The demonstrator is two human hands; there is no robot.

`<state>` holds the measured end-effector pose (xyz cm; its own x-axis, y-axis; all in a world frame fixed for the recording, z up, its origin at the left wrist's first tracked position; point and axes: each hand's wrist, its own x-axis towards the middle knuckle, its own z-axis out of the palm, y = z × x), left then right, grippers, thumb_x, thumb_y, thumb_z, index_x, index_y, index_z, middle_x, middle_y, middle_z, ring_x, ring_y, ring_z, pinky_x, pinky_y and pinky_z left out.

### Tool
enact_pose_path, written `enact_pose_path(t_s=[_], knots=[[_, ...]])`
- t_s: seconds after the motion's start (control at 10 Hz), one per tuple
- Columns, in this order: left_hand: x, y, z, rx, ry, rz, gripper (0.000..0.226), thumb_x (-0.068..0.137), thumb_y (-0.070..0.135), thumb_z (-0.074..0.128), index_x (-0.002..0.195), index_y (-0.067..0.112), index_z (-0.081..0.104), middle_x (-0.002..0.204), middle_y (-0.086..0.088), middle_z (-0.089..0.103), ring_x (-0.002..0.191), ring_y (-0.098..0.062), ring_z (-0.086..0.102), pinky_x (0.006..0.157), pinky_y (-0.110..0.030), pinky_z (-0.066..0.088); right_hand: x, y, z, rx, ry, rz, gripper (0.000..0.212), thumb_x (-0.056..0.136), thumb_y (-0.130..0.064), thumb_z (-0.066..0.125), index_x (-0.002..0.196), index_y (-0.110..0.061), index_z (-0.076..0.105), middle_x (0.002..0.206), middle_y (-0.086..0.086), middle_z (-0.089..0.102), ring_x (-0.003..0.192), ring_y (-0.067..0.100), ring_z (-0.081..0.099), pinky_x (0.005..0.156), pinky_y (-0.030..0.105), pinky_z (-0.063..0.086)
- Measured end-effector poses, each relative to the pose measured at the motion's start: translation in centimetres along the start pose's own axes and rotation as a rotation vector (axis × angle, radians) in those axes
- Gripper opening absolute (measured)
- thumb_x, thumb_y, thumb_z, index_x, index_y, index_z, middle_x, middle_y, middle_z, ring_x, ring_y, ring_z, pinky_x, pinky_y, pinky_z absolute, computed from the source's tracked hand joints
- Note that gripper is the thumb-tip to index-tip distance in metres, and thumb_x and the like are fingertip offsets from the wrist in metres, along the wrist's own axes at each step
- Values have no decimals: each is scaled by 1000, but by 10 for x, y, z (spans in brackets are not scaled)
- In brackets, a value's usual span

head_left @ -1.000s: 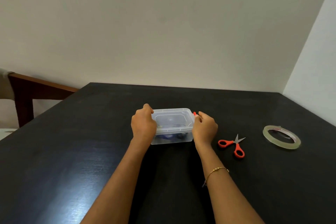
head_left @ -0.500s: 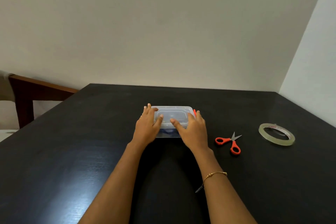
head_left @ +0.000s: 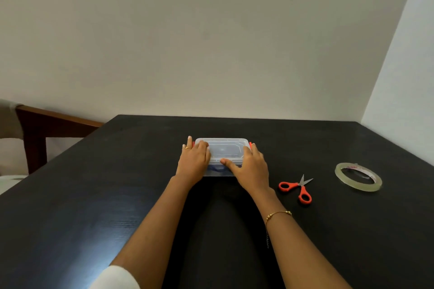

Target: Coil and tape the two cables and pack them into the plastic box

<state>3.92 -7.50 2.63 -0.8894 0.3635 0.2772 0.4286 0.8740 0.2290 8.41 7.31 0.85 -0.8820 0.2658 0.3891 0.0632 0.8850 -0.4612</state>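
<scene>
The small clear rectangular plastic box [head_left: 222,155] sits on the black surface [head_left: 94,195] in front of the person, its translucent lid [head_left: 223,149] on top and orange-red clips [head_left: 250,144] showing at its 2 short ends. Dark blue shapes, probably the coiled cables [head_left: 217,169], show dimly through the near wall; whether they are taped cannot be told.

The left hand [head_left: 193,162] lies flat on the left part of the lid, fingers straight. The right hand [head_left: 252,168] lies flat on the right part, thumb stretched along the near rim. Neither hand curls round anything.

The box looks light, thin-walled and smooth, so it would likely slide on the surface and flex under a hard squeeze. A sound hold would be at the 2 short ends, by the clips, with pressure on the lid's edges, not its springy middle.

Orange-handled scissors [head_left: 299,189] and a roll of clear tape [head_left: 358,177] lie to the right, well apart from the box.
</scene>
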Motion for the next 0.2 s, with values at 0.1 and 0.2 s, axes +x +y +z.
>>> enact_pose_path(t_s=[0.1, 0.2], knots=[[20, 2, 5, 76, 61, -34, 30, 99, 22, 32, 123, 6, 43, 143, -14, 38, 143, -34, 9, 115, -44, 14, 20, -2, 4, -59, -57, 13, 81, 80, -65, 48, 138, -10, 33, 150, 15, 25, 133, 29, 34, 105, 40, 37], [38, 4, 10, 140, 109, -60, 37, 101, 25, 28, 131, 7, 38, 149, -14, 31, 144, -32, 6, 116, -43, 9, 40, -6, -2, -134, -138, 31, 86, 81, -67, 44, 142, -10, 24, 153, 19, 16, 139, 34, 22, 111, 49, 26]])
